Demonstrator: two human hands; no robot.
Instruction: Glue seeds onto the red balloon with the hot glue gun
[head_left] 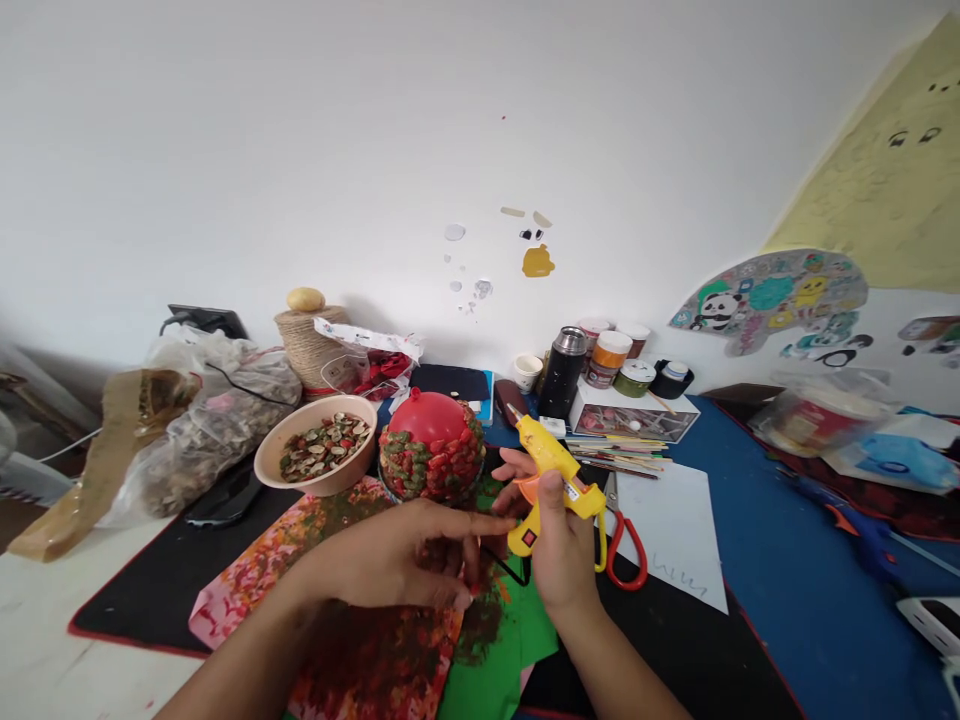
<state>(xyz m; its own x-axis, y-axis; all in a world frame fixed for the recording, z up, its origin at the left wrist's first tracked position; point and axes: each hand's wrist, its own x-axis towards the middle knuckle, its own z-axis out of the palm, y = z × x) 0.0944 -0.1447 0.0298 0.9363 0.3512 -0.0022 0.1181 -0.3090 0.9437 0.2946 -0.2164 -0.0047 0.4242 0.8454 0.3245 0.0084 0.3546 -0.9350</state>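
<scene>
A yellow hot glue gun [551,455] is held up in my right hand [566,555], its nozzle pointing up and to the left. My left hand [405,555] reaches across with the index finger stretched to the base of the glue gun's handle, beside a small dark switch. Its other fingers are bent and partly hidden. Just behind the hands sits a red balloon [426,418], its lower part covered with red and green painted shells [431,460]. To its left, a peach bowl [264,462] holds loose painted shells. Under my left hand lies paint-stained paper [375,650].
Scissors [628,555] with red and yellow handles lie right of the glue gun, by white paper [679,530]. Behind stand a black thermos [562,375], paint jars [611,350] and a paper cup [527,370]. At left are a twine spool [309,345] and a plastic bag [202,430].
</scene>
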